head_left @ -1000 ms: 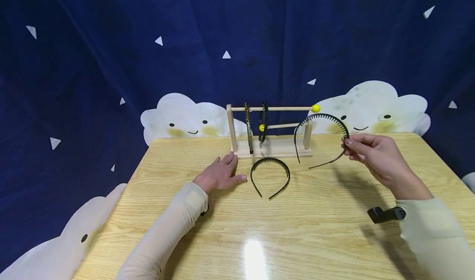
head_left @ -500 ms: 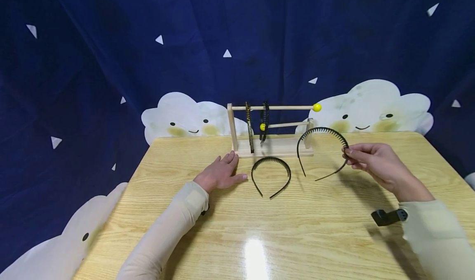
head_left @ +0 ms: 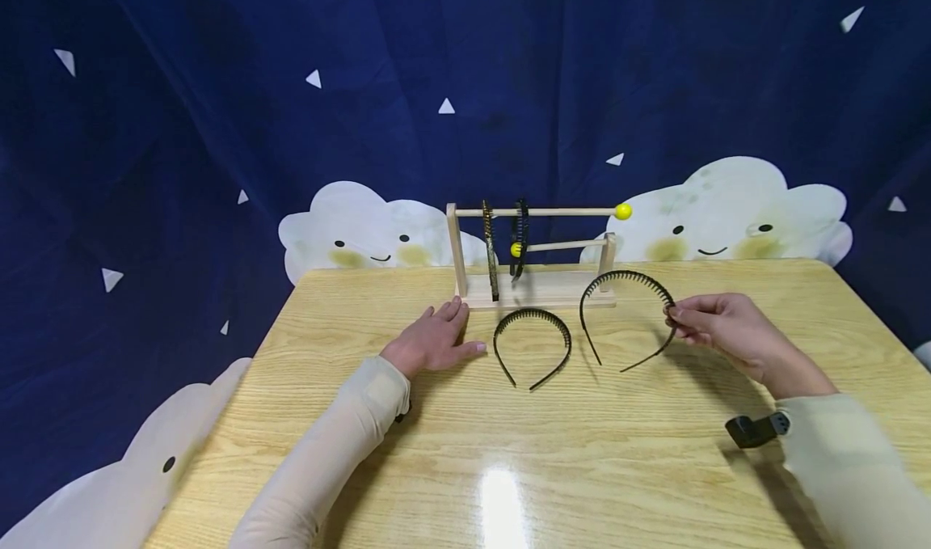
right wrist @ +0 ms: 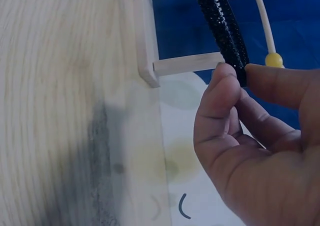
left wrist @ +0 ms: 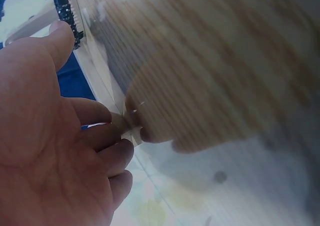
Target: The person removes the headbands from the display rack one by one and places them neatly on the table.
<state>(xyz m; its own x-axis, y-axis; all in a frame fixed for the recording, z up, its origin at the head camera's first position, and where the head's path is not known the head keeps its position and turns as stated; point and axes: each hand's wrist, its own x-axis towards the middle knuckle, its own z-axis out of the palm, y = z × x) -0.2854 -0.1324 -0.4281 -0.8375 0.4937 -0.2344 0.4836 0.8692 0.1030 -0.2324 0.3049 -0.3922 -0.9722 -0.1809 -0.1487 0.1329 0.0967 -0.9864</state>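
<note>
My right hand pinches a black toothed headband by its right side, between thumb and fingers. The headband's tips point down, in front of the wooden rack's right end; in the right wrist view its glittery black band rises from the fingertips. With fingers spread, my left hand rests on the table, fingertips at the left corner of the rack's base. Between the hands lies another black headband. On the rack's upper rod hang a gold-and-black headband and a black one.
The rack's upper rod ends in a yellow ball at the right. A lower rod runs from the right post to a yellow ball. Behind the wooden table hangs a dark blue curtain with clouds.
My right hand has lowered the held headband from in front of the rack's right post toward the table. My left hand has stayed by the rack's base.
</note>
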